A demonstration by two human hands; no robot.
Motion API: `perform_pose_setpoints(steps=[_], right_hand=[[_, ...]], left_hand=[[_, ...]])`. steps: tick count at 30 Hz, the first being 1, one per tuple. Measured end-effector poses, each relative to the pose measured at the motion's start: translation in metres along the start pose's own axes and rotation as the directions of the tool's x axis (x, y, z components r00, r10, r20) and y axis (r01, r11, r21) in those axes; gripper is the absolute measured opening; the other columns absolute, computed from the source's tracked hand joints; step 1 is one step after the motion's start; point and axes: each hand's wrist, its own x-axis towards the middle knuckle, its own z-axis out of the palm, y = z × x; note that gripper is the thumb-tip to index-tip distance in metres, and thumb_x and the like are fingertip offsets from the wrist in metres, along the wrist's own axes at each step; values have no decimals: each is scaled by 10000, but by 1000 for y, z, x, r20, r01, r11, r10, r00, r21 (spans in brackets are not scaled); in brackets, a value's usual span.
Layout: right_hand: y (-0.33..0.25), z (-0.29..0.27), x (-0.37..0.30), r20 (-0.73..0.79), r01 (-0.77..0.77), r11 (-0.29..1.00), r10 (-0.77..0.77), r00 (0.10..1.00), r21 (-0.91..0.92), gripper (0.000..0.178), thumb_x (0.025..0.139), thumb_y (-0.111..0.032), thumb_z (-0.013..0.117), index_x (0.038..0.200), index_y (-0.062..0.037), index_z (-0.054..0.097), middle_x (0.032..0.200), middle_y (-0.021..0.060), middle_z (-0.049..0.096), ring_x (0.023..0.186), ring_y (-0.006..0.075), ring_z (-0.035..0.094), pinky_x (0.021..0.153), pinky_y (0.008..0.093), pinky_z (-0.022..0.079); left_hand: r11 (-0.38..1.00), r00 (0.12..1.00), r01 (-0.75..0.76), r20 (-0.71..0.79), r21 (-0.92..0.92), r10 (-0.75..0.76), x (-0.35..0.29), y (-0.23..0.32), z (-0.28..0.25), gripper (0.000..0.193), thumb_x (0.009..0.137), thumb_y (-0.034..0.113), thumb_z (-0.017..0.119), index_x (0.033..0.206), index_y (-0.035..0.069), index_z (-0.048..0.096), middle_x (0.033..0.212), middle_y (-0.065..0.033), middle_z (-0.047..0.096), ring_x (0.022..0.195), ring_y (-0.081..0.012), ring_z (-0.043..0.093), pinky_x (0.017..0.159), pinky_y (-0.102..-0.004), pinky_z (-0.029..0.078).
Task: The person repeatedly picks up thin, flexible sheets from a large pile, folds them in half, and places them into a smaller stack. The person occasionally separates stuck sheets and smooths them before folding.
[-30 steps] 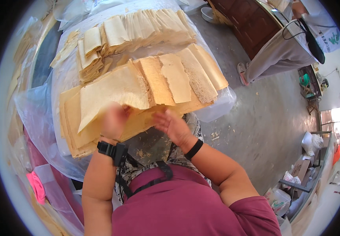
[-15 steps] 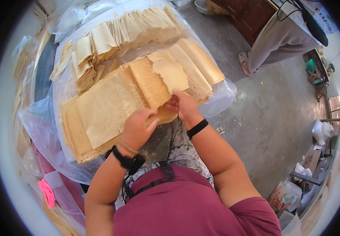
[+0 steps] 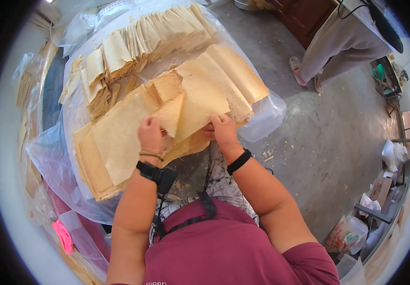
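Thin tan sheets (image 3: 124, 137) with rough, ragged edges lie overlapping in a broad stack across the near side of the table. My left hand (image 3: 152, 135) is closed on the edge of one sheet, whose folded-back flap (image 3: 171, 115) stands up beside the fingers. The fingertips on that flap are partly hidden. My right hand (image 3: 224, 130) pinches the near edge of a tan sheet (image 3: 198, 102) at the right part of the stack. Whether both hands hold the same sheet, I cannot tell. Black bands circle both wrists.
A long row of folded tan sheets (image 3: 153, 38) stands behind the stack on plastic-covered bedding or table. Clear plastic (image 3: 48, 147) hangs at the left. A person in grey trousers (image 3: 342, 47) stands at the back right. Bags (image 3: 347, 235) and a metal frame (image 3: 373, 213) are at the right.
My left hand has moved up and left, lifting and folding back a sheet's edge. My right hand stays at the near edge. The other person's feet have shifted.
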Motion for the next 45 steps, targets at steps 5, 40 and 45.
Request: perform_pose_setpoints(steps=[5, 40, 45], right_hand=[[4, -12, 5, -4, -12, 998, 12, 1000, 57, 259, 1016, -234, 630, 1056, 18, 674, 944, 96, 730, 772, 156, 713, 655, 281, 605], [-18, -3, 8, 17, 0, 963, 5, 1000, -268, 312, 976, -281, 692, 1142, -19, 726, 982, 76, 751, 838, 173, 711, 728, 327, 579], [-17, -7, 45, 1, 163, 863, -185, 983, -478, 282, 942, -253, 753, 980, 26, 745, 863, 48, 733, 738, 141, 681, 691, 288, 548]], left_hand=[[914, 933, 33, -315, -404, -172, 12, 5, -76, 190, 950, 233, 652, 859, 65, 647, 724, 4, 595, 617, -150, 608, 565, -308, 519], [622, 988, -59, -44, 781, 149, -2, -3, -129, 401, 847, 349, 818, 1033, 32, 657, 864, -110, 662, 791, -298, 668, 717, -410, 539], [582, 970, -170, 31, 795, 242, 4, -13, -131, 322, 825, 269, 833, 935, 29, 647, 873, -131, 660, 809, -312, 663, 726, -417, 532]])
